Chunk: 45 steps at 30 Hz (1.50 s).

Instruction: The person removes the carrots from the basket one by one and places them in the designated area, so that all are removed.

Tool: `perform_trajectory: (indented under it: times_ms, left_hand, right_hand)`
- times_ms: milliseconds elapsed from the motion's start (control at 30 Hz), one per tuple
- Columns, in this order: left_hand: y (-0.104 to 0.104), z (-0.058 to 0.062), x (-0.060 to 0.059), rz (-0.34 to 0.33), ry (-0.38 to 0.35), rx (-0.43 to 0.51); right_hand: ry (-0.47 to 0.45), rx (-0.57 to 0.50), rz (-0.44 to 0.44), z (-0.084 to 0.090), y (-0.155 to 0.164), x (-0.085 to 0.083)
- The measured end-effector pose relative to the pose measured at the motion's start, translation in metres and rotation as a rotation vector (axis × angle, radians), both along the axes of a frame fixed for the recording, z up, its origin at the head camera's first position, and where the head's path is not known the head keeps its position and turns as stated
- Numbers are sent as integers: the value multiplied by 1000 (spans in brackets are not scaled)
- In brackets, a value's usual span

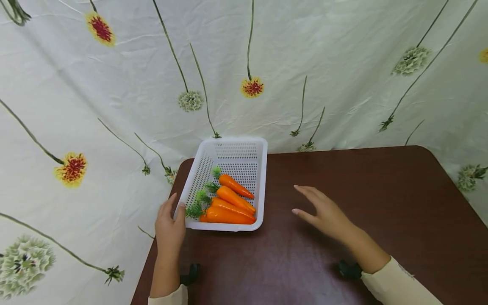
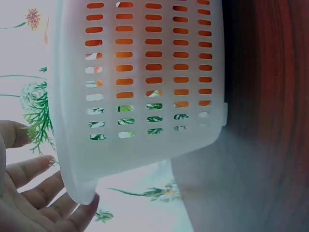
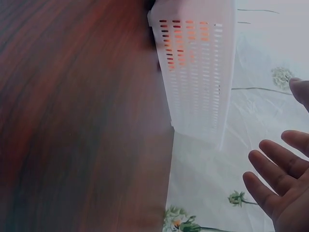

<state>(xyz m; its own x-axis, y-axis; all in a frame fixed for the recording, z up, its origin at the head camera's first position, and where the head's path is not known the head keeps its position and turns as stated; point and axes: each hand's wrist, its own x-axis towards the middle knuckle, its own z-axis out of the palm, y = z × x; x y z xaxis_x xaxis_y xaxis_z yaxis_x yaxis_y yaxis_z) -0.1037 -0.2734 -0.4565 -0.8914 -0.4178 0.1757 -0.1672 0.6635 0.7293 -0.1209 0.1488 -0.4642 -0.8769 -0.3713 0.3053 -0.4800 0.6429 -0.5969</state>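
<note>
A white plastic basket [image 1: 260, 178] with slotted walls sits at the left of the table. Several glossy orange carrots [image 1: 235, 199] with green tops [image 1: 195, 209] lie in its near half. My left hand [image 1: 170, 224] is at the basket's near left corner. In the left wrist view its fingers [image 2: 41, 195] reach to the rim, loosely extended, while the thumb is raised beside the feathery greens. Well to the right of the basket, my right hand [image 1: 324, 214] hovers over the table, fingers spread and holding nothing. The right wrist view shows those fingers [image 3: 273, 166] apart from the basket.
The dark brown table [image 1: 343, 178] has rounded far corners. Behind it and along its left side hangs a pale cloth [image 1: 335, 51] printed with flowers. The basket's far end stands near the table's back edge. Dark bands [image 1: 190, 274] show at both wrists.
</note>
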Motion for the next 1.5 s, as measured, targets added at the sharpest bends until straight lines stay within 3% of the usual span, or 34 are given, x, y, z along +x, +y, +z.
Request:
perform_trajectory:
  times_ms: [267,433,633,933,1200,1500]
  left_hand:
    - [-2,-6,7,-8,-69,43]
    - [-5,-11,11,-4,-96,144]
    - [-5,-18,16,29,-46,253]
    - [-6,-29,18,75,28,328]
    - [-3,-30,18,120,14,385]
    - [-3,-30,18,118,16,459]
  right_hand:
    - [32,-10,34,0,-10,2]
    - [37,-8,57,-2,-17,3]
    - [69,-34,90,-3,-28,5]
    - [25,-111,104,-5,-41,5]
    - [-16,-181,130,-6,-54,4]
    - [-46,-261,166,-6,-69,2]
